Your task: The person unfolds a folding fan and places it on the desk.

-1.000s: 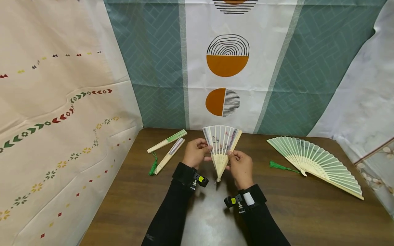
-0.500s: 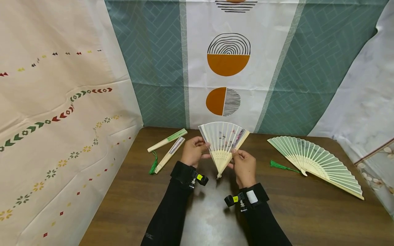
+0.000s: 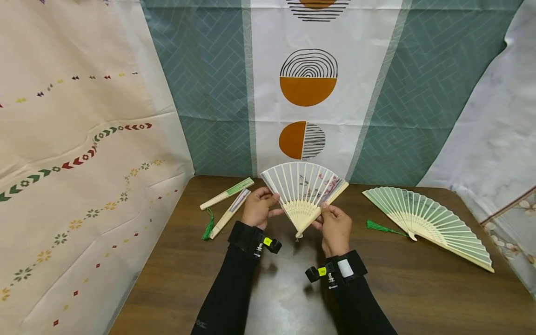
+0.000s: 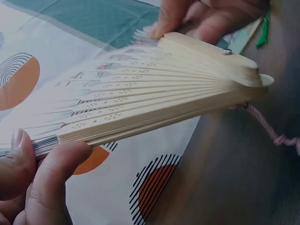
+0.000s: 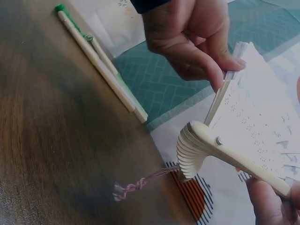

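Note:
Between my two hands a white folding fan [image 3: 304, 190] with pink and grey flower prints is held up, spread part way. My left hand [image 3: 258, 208] pinches its left edge between thumb and fingers, also seen on the folded ribs in the left wrist view. On the other side my right hand [image 3: 336, 228] pinches the right outer rib near the ribs' middle. The fan's pivot end points down toward me, and a mauve cord [image 5: 145, 182] hangs from it in the right wrist view. Most of the fingers behind the fan are hidden in the head view.
Left of my hands lie a folded green fan [image 3: 227, 193] and a folded patterned fan [image 3: 230, 214], near a green tassel [image 3: 208, 226]. At the right a pale green fan [image 3: 435, 223] lies spread on the wooden table [image 3: 418, 298], its green tassel [image 3: 383, 226] beside it.
The white fan has spread wider, from a narrow wedge to a broad one. My left hand has moved slightly left and my right hand slightly right, both keeping their pinch.

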The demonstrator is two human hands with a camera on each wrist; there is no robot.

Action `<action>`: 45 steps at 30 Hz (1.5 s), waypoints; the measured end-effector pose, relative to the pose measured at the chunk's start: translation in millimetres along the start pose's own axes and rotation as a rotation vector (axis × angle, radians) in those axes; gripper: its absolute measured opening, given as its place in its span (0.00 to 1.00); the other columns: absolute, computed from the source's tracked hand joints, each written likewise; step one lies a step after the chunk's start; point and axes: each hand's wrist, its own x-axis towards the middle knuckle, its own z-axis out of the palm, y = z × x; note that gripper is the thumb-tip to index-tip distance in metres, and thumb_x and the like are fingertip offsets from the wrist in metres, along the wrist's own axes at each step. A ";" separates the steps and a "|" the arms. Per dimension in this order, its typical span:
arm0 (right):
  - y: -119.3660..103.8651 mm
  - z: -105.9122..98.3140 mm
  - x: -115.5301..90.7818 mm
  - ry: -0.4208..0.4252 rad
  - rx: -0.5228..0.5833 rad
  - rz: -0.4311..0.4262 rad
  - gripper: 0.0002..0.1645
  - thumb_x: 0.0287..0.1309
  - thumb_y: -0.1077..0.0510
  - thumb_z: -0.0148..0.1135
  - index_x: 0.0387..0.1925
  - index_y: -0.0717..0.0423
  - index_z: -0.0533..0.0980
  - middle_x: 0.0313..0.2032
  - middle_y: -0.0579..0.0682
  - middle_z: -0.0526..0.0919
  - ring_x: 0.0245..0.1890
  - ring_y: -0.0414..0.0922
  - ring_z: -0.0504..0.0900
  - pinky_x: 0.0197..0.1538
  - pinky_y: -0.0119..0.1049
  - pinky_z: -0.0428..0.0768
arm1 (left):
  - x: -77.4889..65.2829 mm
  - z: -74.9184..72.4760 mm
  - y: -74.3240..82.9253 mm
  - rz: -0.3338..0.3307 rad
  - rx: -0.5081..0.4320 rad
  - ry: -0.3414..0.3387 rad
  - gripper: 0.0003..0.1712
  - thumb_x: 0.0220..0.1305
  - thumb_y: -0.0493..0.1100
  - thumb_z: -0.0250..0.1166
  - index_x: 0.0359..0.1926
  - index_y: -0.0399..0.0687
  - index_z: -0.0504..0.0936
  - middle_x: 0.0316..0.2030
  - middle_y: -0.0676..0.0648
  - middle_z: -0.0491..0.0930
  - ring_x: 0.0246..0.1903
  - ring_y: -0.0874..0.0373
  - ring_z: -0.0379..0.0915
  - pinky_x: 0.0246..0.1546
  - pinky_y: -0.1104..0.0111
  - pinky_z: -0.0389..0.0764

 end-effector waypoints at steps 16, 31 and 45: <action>-4.2 -2.8 0.8 0.080 0.113 -0.009 0.21 0.87 0.58 0.61 0.62 0.77 0.80 0.32 0.42 0.91 0.32 0.34 0.93 0.35 0.26 0.94 | 2.8 -1.5 -2.6 0.050 -0.124 0.010 0.09 0.84 0.26 0.61 0.43 0.39 0.84 0.33 0.50 0.79 0.37 0.59 0.79 0.34 0.69 0.97; -5.4 -7.5 -1.1 0.115 0.302 0.004 0.15 0.89 0.56 0.57 0.53 0.65 0.82 0.35 0.46 0.87 0.37 0.38 0.92 0.41 0.27 0.95 | 0.0 1.7 -5.5 0.062 -0.252 0.033 0.14 0.86 0.26 0.57 0.42 0.47 0.80 0.35 0.51 0.78 0.38 0.59 0.81 0.37 0.71 0.97; -12.6 -6.6 3.3 0.154 0.472 0.044 0.13 0.89 0.55 0.57 0.50 0.58 0.84 0.46 0.47 0.88 0.41 0.40 0.88 0.47 0.30 0.96 | 2.1 13.7 -8.6 0.106 -0.361 0.101 0.14 0.85 0.27 0.59 0.43 0.47 0.84 0.36 0.50 0.79 0.36 0.61 0.80 0.36 0.70 0.97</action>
